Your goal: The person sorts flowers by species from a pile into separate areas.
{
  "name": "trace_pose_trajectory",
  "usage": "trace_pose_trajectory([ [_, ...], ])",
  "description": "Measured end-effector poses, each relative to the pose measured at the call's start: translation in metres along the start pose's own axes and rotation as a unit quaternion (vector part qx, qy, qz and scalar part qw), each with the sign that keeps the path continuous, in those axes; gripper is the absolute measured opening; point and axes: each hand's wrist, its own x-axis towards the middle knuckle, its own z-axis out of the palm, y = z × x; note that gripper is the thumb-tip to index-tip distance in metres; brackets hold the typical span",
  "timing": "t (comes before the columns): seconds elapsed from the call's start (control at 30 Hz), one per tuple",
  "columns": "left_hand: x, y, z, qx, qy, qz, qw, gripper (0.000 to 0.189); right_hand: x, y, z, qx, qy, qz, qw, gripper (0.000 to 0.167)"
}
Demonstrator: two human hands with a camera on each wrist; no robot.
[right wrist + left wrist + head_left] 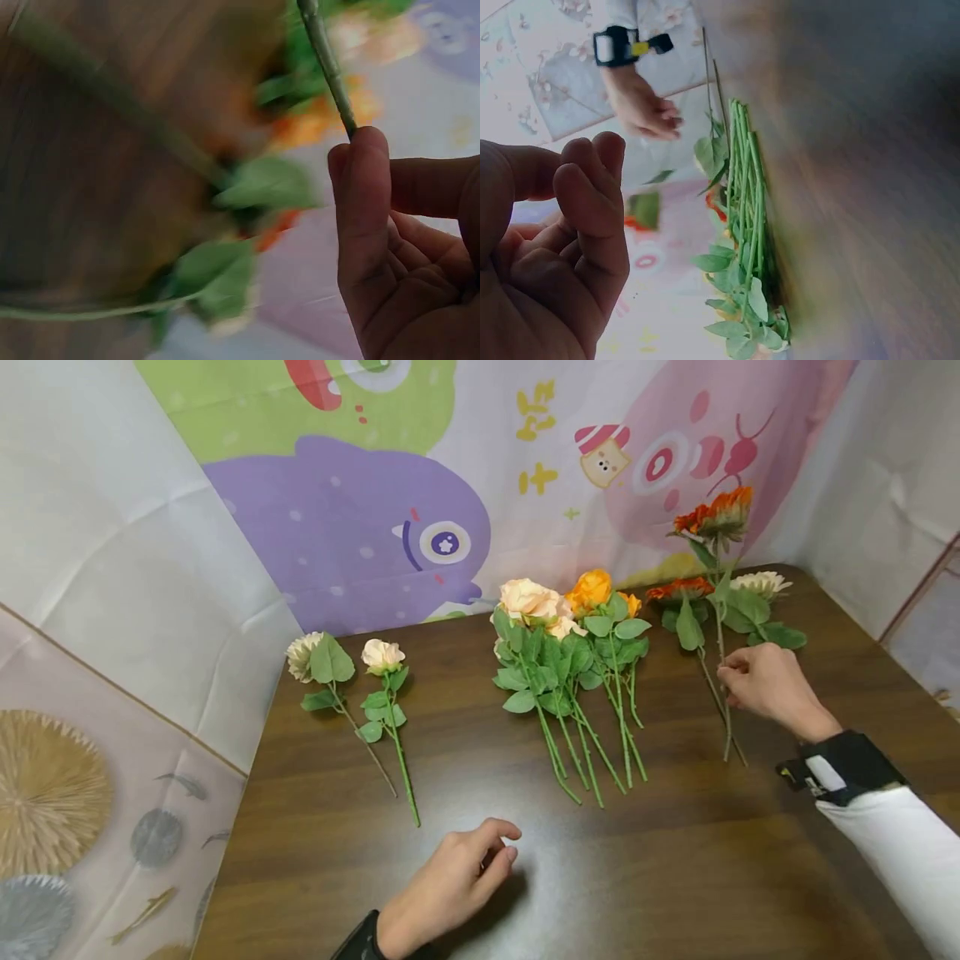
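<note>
In the head view, my right hand (776,685) pinches the stem of an orange-red flower (717,518), holding it upright with its bloom raised. The right wrist view shows that stem (328,67) between thumb and fingertips. Behind it a second orange-red flower (682,589) and a cream flower (759,585) lie on the table. My left hand (457,881) hovers near the front with nothing in it, its fingers loosely bent. A bunch of peach roses (532,602) and orange roses (591,592) lies beyond it, green stems pointing toward me.
At the left of the brown wooden table (465,760) lie a whitish flower (305,657) and a pale peach rose (382,656). A cartoon-print cloth (360,535) hangs along the back edge, with light patterned sheets at both sides.
</note>
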Motion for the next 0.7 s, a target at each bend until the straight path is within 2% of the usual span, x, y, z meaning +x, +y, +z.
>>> trace_pose_trajectory([
  [0.13, -0.002, -0.001, 0.001, -0.001, -0.015, -0.008, 0.9998, 0.014, 0.021, 0.029, 0.006, -0.042, -0.043, 0.020, 0.9980, 0.031],
  [0.27, -0.004, -0.002, 0.000, 0.001, -0.018, -0.012, 0.9998, 0.014, 0.031, 0.043, 0.009, -0.071, -0.075, 0.035, 0.9941, 0.038],
  [0.5, -0.005, -0.005, -0.003, 0.012, -0.016, -0.019, 0.9996, 0.014, 0.033, 0.048, 0.012, -0.062, -0.176, 0.054, 0.9810, 0.029],
  [0.7, -0.006, -0.006, -0.007, 0.031, -0.027, -0.011, 0.9991, 0.014, 0.029, 0.047, 0.015, -0.055, -0.197, 0.042, 0.9779, 0.022],
])
